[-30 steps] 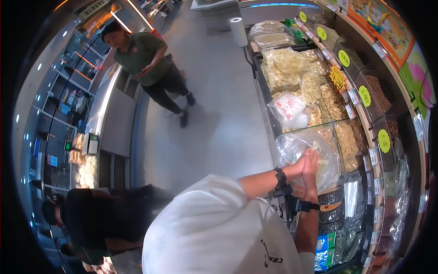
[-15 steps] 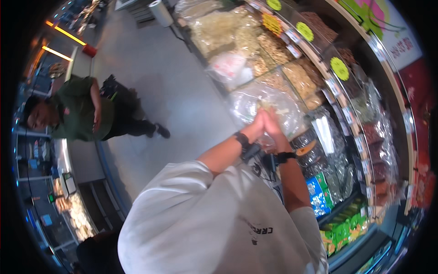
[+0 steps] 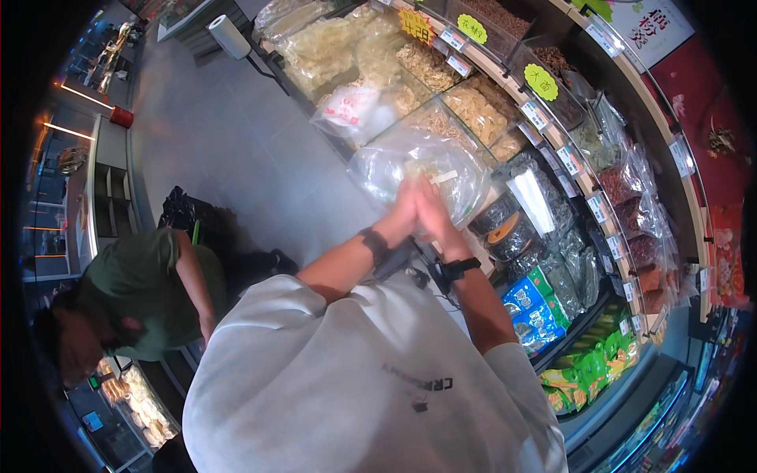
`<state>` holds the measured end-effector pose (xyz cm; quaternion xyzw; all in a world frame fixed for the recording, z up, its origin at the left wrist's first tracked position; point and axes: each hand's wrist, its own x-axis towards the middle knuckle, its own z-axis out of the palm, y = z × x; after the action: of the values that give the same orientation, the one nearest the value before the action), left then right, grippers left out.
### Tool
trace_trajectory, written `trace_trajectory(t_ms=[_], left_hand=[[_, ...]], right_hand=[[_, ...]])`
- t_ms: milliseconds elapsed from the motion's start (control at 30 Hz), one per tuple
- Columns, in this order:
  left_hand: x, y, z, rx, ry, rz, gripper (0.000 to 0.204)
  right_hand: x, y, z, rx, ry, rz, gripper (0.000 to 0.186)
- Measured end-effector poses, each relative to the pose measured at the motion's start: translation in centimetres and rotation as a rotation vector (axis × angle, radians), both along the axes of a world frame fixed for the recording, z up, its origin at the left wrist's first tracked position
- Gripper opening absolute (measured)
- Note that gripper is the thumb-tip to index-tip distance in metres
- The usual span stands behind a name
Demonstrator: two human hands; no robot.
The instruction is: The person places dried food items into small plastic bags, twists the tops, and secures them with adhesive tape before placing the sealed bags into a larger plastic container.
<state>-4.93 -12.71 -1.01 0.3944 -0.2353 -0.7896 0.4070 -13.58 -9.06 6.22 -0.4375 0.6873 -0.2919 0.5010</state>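
My left hand (image 3: 401,210) and my right hand (image 3: 431,208) are pressed together, palm against palm, with the fingers closed and pointing away from me. They meet at the near side of a large clear plastic bag (image 3: 377,164), which is puffed out over the bins of dried goods. By my fingertips there is something pale, and a small whitish strip (image 3: 446,177) shows at the bag. Whatever lies between my palms is hidden. Each wrist wears a dark band.
Bins of dried food (image 3: 475,110) line the right side, below a rail of price tags. A tied white bag (image 3: 348,109) lies beyond my hands. Black packets (image 3: 568,260) and blue packets (image 3: 530,319) lie right. A person in green (image 3: 146,284) is at left.
The view has shifted, so the shelves and my hands appear further left. My hands stay pressed together at the bag. The person in green has come nearer and bends over.
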Motion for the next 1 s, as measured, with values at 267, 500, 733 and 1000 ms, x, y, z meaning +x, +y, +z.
trace_trajectory(t_ms=[267, 500, 733, 1000], left_hand=[[0.2, 1.0, 0.8, -0.094, -0.040, 0.154, 0.040], [1.5, 0.5, 3.6, -0.097, -0.029, 0.159, 0.042], [3.9, 1.1, 7.5, -0.122, -0.018, 0.086, 0.043], [2.1, 5.6, 8.9, -0.087, -0.046, -0.136, 0.044]], right_hand=[[0.8, 1.0, 1.7, -0.285, 0.202, 0.052, 0.070], [2.3, 0.9, 4.7, -0.354, 0.427, 0.107, 0.072], [3.8, 2.6, 8.4, -0.576, 0.450, 0.004, 0.072], [0.9, 9.4, 11.8, -0.495, 0.492, -0.255, 0.074]])
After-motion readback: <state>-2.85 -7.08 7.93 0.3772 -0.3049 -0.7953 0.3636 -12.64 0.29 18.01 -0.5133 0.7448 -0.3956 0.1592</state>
